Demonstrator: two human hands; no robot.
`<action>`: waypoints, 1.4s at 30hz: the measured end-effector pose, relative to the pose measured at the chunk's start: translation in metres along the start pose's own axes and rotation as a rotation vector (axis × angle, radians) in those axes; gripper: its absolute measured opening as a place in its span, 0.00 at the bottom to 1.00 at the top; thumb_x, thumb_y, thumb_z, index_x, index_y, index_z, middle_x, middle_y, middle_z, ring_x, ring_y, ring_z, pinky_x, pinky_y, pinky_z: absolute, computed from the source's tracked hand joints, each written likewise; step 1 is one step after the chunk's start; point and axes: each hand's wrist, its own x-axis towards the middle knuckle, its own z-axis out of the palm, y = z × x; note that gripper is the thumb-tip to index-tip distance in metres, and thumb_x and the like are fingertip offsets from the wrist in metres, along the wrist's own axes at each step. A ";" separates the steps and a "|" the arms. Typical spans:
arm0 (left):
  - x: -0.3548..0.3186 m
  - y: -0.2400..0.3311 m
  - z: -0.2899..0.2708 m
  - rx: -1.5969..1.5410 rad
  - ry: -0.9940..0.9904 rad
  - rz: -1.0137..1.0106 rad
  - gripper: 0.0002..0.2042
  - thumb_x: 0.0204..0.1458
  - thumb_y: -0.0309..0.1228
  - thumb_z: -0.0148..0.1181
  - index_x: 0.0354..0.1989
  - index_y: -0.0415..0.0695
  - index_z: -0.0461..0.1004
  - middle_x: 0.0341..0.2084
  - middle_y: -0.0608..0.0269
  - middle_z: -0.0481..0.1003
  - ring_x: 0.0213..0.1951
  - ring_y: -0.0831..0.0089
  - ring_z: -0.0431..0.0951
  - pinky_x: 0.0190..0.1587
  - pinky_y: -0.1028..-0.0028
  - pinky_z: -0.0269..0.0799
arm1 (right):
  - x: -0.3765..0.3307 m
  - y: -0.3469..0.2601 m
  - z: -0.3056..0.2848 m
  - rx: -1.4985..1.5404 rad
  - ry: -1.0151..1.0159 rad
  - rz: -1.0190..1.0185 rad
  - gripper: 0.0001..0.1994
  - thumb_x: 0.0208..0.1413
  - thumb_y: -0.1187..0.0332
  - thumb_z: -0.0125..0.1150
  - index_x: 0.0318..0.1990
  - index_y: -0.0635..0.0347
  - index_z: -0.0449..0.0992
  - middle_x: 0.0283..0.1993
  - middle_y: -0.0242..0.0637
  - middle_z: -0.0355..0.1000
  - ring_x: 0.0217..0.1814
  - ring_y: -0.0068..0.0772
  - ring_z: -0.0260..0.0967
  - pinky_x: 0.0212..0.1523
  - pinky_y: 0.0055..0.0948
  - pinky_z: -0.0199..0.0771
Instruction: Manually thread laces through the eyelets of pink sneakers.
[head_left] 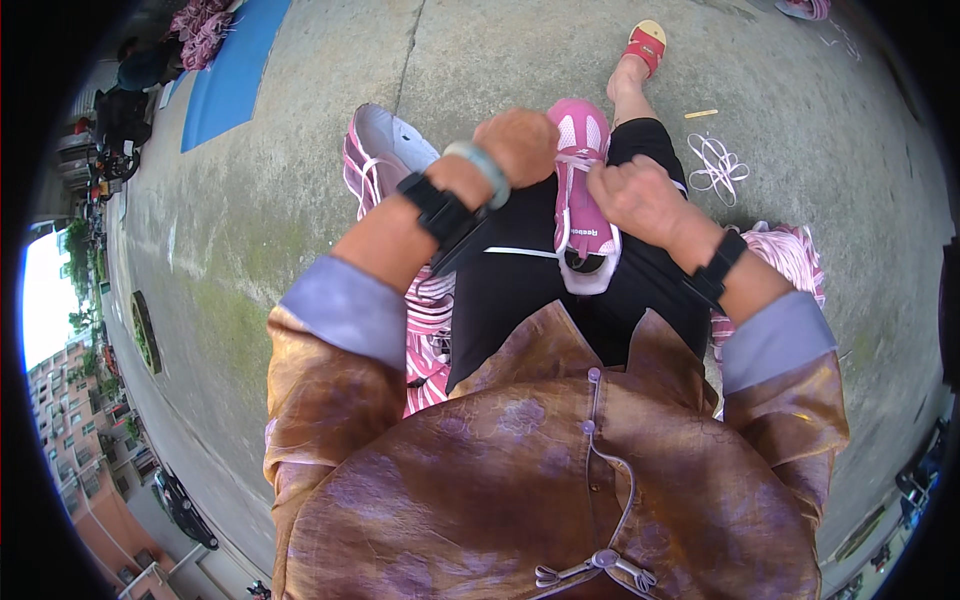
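Note:
A pink sneaker (590, 215) with white mesh at the toe lies on my lap, its toe pointing away from me. Its pale shoelace (574, 162) crosses the upper near the toe, with a loop running down the left side. My left hand (518, 146) is closed in a fist left of the toe, at one side of the lace. On the other side, my right hand (638, 200) is closed with its fingertips at the lace by the eyelets. The lace ends inside both hands are hidden by the fingers.
More pink-and-white shoes (385, 150) stand at my left, above striped pink bundles (430, 330). Another pink-and-white bundle (785, 255) sits at my right. A loose white lace (718, 170) and a small yellowish strip (701, 114) lie on the concrete. A blue mat (230, 80) is at the far left.

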 end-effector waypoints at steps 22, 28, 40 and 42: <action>-0.241 -0.056 0.001 0.162 0.470 -0.022 0.04 0.44 0.26 0.53 0.30 0.45 0.70 0.13 0.63 0.66 0.13 0.67 0.66 0.18 0.72 0.64 | -0.333 -0.012 -0.069 0.180 -0.044 1.180 0.09 0.52 0.70 0.51 0.39 0.62 0.72 0.35 0.47 0.72 0.36 0.44 0.71 0.35 0.31 0.70; -0.333 -0.123 0.026 0.410 0.349 -0.341 0.06 0.43 0.23 0.52 0.30 0.46 0.70 0.18 0.60 0.70 0.19 0.62 0.72 0.22 0.69 0.67 | -0.465 -0.003 -0.120 -0.148 -0.200 1.432 0.12 0.54 0.62 0.47 0.41 0.54 0.73 0.36 0.47 0.71 0.36 0.45 0.71 0.34 0.34 0.69; -0.277 0.030 -0.133 0.386 0.994 0.200 0.07 0.47 0.20 0.45 0.32 0.28 0.65 0.18 0.53 0.66 0.18 0.63 0.67 0.23 0.64 0.67 | -0.465 -0.001 -0.152 -0.187 -0.331 1.510 0.13 0.54 0.57 0.47 0.37 0.53 0.72 0.29 0.48 0.70 0.31 0.50 0.69 0.28 0.38 0.66; -0.272 0.036 -0.136 0.418 0.969 0.344 0.06 0.45 0.20 0.46 0.31 0.29 0.64 0.17 0.54 0.65 0.17 0.62 0.67 0.22 0.62 0.67 | -0.466 -0.009 -0.152 -0.199 -0.370 1.519 0.13 0.54 0.57 0.47 0.37 0.53 0.72 0.29 0.48 0.70 0.31 0.51 0.68 0.28 0.39 0.66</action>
